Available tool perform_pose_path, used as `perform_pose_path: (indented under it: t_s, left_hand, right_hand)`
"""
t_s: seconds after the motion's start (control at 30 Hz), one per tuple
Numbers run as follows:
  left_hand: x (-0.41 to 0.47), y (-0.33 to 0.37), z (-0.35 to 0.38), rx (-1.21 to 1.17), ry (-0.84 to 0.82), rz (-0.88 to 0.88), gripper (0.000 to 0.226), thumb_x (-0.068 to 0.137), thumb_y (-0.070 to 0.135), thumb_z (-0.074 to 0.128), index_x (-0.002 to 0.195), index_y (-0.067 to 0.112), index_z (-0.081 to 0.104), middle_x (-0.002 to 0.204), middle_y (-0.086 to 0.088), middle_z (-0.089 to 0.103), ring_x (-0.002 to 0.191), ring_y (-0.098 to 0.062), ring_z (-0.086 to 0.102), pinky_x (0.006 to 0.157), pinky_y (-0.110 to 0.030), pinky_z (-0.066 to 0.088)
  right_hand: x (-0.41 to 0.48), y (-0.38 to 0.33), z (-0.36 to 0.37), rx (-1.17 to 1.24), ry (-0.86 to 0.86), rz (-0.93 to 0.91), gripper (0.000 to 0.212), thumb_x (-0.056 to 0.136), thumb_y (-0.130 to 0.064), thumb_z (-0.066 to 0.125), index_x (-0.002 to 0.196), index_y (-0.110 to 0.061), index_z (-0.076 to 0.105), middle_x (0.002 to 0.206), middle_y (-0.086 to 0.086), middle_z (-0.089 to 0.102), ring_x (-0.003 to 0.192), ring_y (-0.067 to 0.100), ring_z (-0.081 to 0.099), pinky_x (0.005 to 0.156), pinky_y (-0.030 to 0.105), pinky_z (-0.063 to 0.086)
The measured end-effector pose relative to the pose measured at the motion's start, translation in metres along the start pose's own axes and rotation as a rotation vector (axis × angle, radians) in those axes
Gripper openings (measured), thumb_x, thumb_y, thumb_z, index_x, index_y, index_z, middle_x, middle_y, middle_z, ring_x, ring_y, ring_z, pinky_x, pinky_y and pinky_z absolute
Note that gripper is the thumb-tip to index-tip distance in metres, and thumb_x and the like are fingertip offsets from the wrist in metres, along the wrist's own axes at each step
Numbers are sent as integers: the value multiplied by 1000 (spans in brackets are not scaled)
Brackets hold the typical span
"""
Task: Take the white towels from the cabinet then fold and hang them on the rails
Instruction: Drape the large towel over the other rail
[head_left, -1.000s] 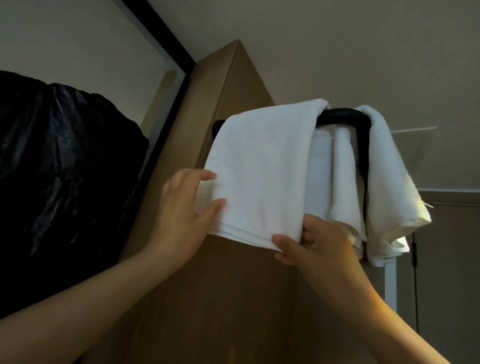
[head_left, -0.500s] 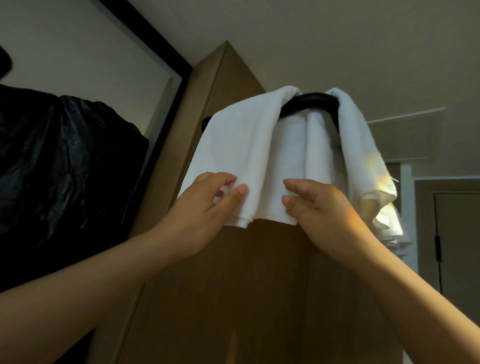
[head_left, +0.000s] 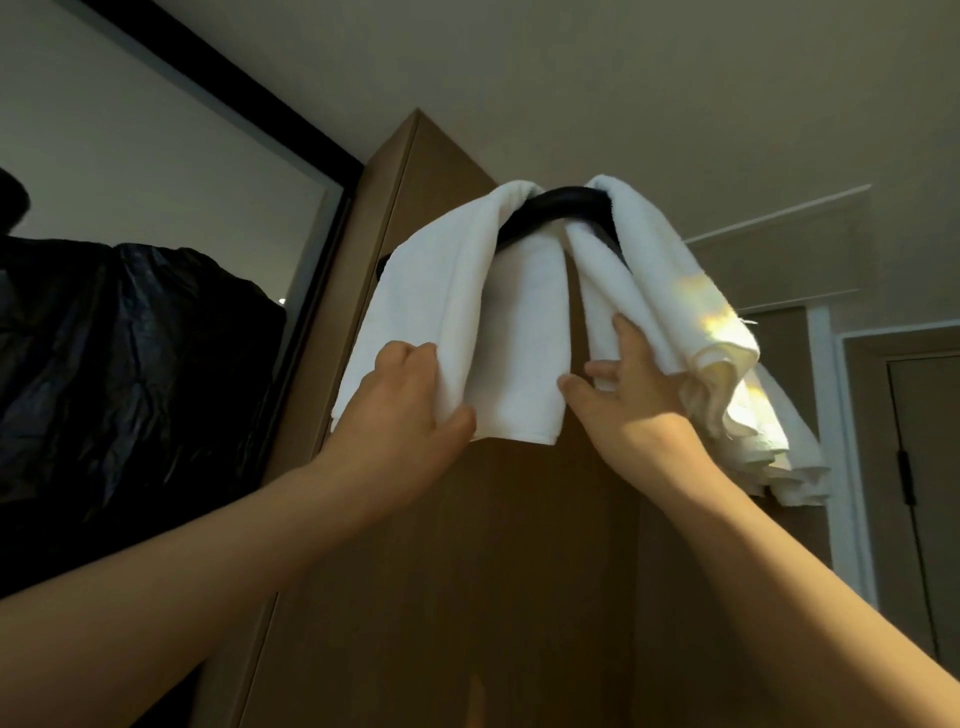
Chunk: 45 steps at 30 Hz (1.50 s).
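**Two towels on one rail: watch the crowding**

Your left hand (head_left: 410, 395) pinches the lower edge of the left towel (head_left: 467, 312). Your right hand (head_left: 623, 384), fingers spread, presses flat against the right towel (head_left: 670, 291). Both towels drape over the black rail (head_left: 550, 208) by the cabinet (head_left: 467, 545). The right one hangs bunched near the rail's outer end; a downward tug there could likely slide it off.

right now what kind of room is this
Likely a hotel room or bathroom entry: white towels draped over a black rail on a tall wooden cabinet, with a framed mirror beside it.
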<state>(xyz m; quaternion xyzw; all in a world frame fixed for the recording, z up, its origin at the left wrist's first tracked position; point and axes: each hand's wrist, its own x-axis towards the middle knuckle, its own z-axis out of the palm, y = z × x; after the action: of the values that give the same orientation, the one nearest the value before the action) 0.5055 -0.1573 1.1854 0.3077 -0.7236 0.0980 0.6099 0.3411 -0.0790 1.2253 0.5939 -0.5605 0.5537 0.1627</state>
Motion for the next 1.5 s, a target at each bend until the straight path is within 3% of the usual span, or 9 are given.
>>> perform_pose_path:
  t_s: [0.17,0.3,0.5,0.67,0.87,1.1,1.3,1.4,1.5]
  left_hand:
    - [-6,-7,-5,4,45,11,28,89,40,58,90,13,51,100,-2,48,83,-18,54,74,-41,55]
    - [-7,-13,-10,-58,93,55,28,86,36,63,89,9,59,91,-3,57,80,-17,58,68,-44,56]
    - [-3,-10,-18,-144,169,135,36,85,35,63,86,-1,64,86,-12,62,78,-18,59,68,-44,54]
    - [-5,-8,-11,-114,109,234,25,88,23,65,75,2,62,80,-9,57,75,-18,57,69,-43,52]
    - [-15,-7,-5,-293,84,285,17,85,23,70,102,18,72,86,2,64,85,-7,59,73,-26,54]
    - [-27,-22,-5,-484,7,291,30,92,-1,57,113,14,71,106,5,70,99,-5,65,81,-15,53]
    - [-21,-38,-1,-865,-118,16,26,95,-5,49,110,1,69,103,-7,73,97,-10,69,77,-17,54]
    - [3,-68,3,-700,127,-202,22,92,21,62,113,15,67,102,2,69,90,-9,67,72,-17,53]
    - [23,-93,15,-720,17,-377,30,89,42,63,109,20,64,110,1,66,100,-15,65,85,-32,55]
  right_hand:
    - [11,0,18,-3,4,10,89,93,-31,64,155,-27,1,145,5,47,130,24,48,107,38,39]
    - [15,-8,21,67,-14,43,91,89,-21,69,156,-22,6,134,6,54,121,22,54,87,28,41]
    - [0,-4,26,49,-108,-106,19,88,-22,65,106,-14,62,101,11,70,88,25,68,81,45,58]
    - [-5,-4,19,184,-161,-133,22,92,-25,64,109,-12,67,93,7,73,84,18,72,82,42,60]
    - [-3,-2,19,217,-182,-93,35,90,-27,68,121,-11,63,98,1,73,82,9,73,85,37,59]
    - [-13,-20,16,35,-136,-155,56,87,-54,61,82,1,67,79,18,68,76,26,69,76,43,59]
    - [-11,-36,20,-114,-53,-95,49,85,-35,69,56,-13,37,54,1,38,45,10,41,45,20,31]
    - [-13,-35,23,-117,-35,-98,42,86,-26,66,60,-15,35,54,-4,35,41,7,36,34,12,28]
    - [-18,-32,29,-149,19,-146,26,88,-30,65,80,-15,45,69,-4,45,55,7,43,37,13,32]
